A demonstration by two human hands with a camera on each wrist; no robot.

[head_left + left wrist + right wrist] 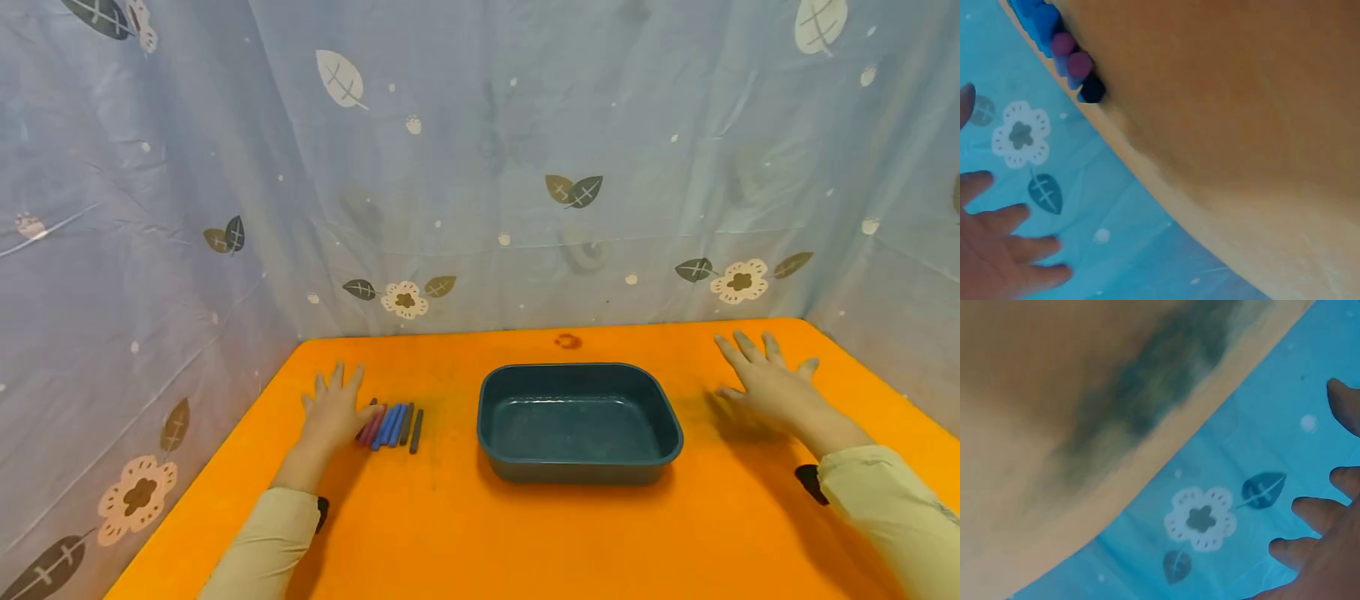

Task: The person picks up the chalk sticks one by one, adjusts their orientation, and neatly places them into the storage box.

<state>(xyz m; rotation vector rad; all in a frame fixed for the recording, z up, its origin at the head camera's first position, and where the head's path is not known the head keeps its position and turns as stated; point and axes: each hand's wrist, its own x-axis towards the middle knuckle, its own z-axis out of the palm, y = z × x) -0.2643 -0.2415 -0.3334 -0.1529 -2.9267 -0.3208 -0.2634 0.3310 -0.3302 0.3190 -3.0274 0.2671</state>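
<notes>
Several short sticks lie side by side on the orange table: blue ones [393,425], dark ones [417,432] and reddish ones [372,425]. The left hand [330,421] is just left of them with fingers spread, its thumb near the reddish sticks; whether it touches them cannot be told. In the left wrist view that hand [1004,250] holds nothing, and the stick ends [1080,65] show at upper left. A dark teal rectangular tray [581,472] stands at the middle, with nothing in it. To its right the right hand [772,387], fingers spread, holds nothing; the right wrist view shows its fingers [1319,515].
The orange table [525,542] has a reddish mark [568,341] near its back edge. A dark smudge [1147,394] lies on the table in the right wrist view. A patterned blue-grey curtain [480,167] hangs behind the table and along both sides.
</notes>
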